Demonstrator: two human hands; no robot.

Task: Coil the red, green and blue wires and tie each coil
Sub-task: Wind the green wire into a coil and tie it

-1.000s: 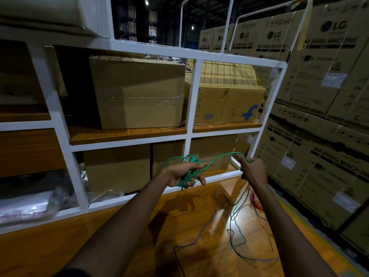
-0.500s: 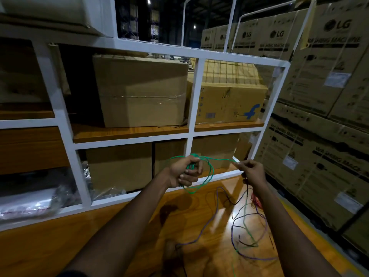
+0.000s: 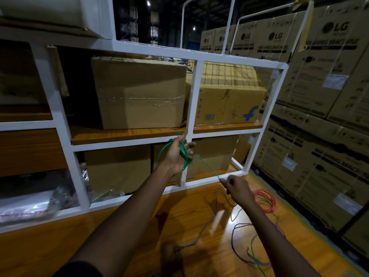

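My left hand [image 3: 178, 154] is raised, palm toward me, with several loops of green wire [image 3: 184, 153] wound around its fingers. One green strand runs down and right from the coil to my right hand [image 3: 236, 187], which pinches it low over the wooden table [image 3: 79, 240]. A red wire coil [image 3: 266, 199] lies on the table just right of my right hand. The blue wire [image 3: 234, 236] sprawls in loose loops on the table below my right forearm, with a loose green tail beside it.
A white metal shelf frame [image 3: 192, 108] stands behind the table, holding cardboard boxes [image 3: 139, 92] on wooden shelves. Stacked washing-machine cartons [image 3: 319, 116] form a wall on the right. Plastic-wrapped items [image 3: 30, 204] lie at lower left.
My left hand turned palm-up and rose with the green coil. My right hand dropped down toward the table, drawing the green strand out at a slant. The view shifted, and the red coil now shows.
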